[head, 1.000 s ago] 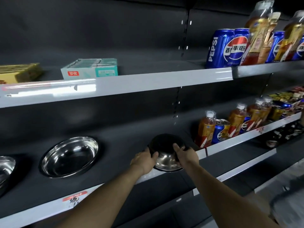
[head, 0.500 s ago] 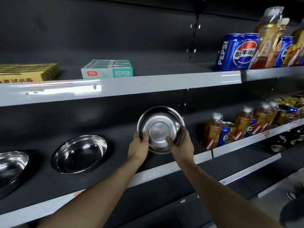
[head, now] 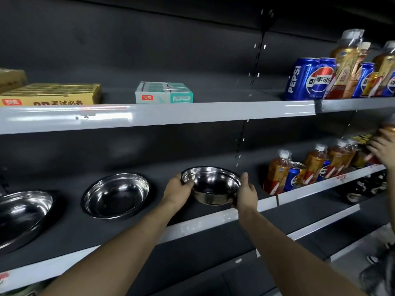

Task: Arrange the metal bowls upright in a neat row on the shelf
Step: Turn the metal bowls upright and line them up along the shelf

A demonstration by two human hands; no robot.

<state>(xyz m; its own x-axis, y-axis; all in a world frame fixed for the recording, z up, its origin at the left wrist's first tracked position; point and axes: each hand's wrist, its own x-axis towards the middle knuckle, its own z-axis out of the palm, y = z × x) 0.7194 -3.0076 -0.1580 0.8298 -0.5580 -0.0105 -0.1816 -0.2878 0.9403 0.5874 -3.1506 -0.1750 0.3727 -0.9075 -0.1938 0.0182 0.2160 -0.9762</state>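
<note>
A small metal bowl [head: 211,185] is held upright just above the dark middle shelf [head: 171,216], open side up. My left hand [head: 177,192] grips its left rim and my right hand [head: 245,194] cups its right side. To its left a wider metal bowl [head: 116,195] rests upright on the same shelf. A third upright bowl [head: 21,214] sits at the far left, partly cut off by the frame edge.
Tea bottles and cola cans [head: 299,169] stand just right of the held bowl. Another person's hand [head: 382,150] reaches in at the right edge. The upper shelf carries boxes [head: 163,92] and Pepsi cans [head: 310,80].
The bowl was lifted from lying face down, tipped up showing its inside toward me, and is now turned open side up and lowered toward the shelf.
</note>
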